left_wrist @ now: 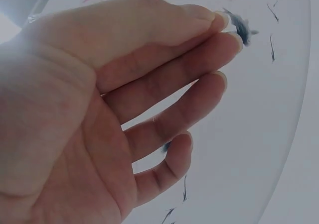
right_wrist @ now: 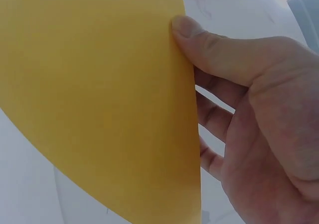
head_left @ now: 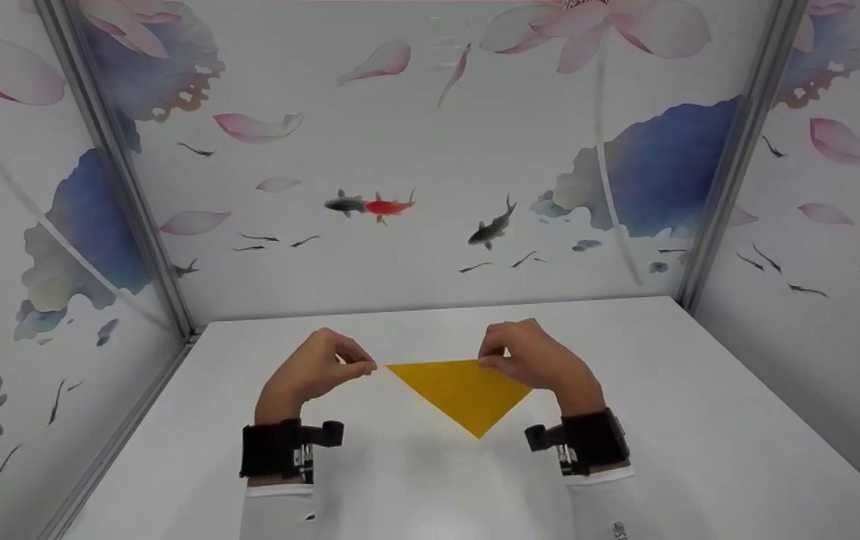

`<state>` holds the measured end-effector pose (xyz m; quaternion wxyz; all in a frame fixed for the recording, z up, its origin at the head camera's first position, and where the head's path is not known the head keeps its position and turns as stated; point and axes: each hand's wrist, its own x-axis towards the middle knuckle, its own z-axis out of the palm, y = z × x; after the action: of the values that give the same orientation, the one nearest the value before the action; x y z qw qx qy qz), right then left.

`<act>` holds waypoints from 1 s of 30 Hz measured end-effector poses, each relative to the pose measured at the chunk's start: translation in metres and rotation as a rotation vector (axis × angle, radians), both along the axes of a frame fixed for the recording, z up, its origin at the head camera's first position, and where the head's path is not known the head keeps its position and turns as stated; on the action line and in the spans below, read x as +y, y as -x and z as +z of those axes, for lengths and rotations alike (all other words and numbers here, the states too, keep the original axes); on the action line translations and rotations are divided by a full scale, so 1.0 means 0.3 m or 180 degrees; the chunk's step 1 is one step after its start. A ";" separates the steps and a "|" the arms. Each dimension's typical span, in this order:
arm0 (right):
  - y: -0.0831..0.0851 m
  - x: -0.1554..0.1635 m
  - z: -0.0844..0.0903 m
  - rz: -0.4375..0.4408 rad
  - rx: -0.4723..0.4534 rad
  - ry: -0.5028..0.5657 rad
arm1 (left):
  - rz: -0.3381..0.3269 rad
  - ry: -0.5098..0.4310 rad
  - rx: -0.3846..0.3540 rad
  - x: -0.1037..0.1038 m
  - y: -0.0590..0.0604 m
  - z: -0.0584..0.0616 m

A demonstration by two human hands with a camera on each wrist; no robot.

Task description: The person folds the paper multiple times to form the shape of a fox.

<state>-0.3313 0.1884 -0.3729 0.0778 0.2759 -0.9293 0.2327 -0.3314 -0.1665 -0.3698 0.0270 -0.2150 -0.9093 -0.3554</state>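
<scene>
A yellow sheet of paper (head_left: pixel 460 390), triangular in outline, is held above the white table in the head view. My right hand (head_left: pixel 539 360) pinches its far edge, with the thumb on the near face in the right wrist view. My left hand (head_left: pixel 325 367) has its thumb and index fingertips together at the paper's left corner. In the left wrist view no paper shows at the tips of that hand (left_wrist: pixel 149 74), so whether it grips the corner is unclear. Its other fingers are loosely bent. Part of the paper is hidden behind my right hand.
The white tabletop (head_left: pixel 700 420) lies below both hands. White panels (head_left: pixel 415 150) printed with lotus flowers and fish enclose it at the back and sides, joined by grey metal posts (head_left: pixel 118 165). Black wrist camera mounts (head_left: pixel 596 442) sit on both wrists.
</scene>
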 end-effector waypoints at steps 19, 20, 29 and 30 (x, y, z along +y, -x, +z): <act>-0.001 -0.071 -0.023 0.0430 -0.0222 0.0101 | -0.0406 0.0248 -0.0049 0.218 0.010 -0.034; 0.002 -0.064 -0.022 0.0432 -0.0259 0.0125 | -0.0392 0.0228 -0.0040 0.209 0.009 -0.032; 0.026 0.065 -0.016 0.0289 -0.0342 0.0378 | -0.0063 -0.0042 -0.0195 0.112 0.006 -0.008; 0.027 0.076 -0.017 0.0263 -0.0326 0.0389 | -0.0049 -0.0050 -0.0210 0.107 0.006 -0.007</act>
<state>-0.3395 0.2113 -0.3780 0.0371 0.2964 -0.9040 0.3059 -0.3331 -0.1345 -0.3718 -0.0040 -0.2100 -0.9051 -0.3697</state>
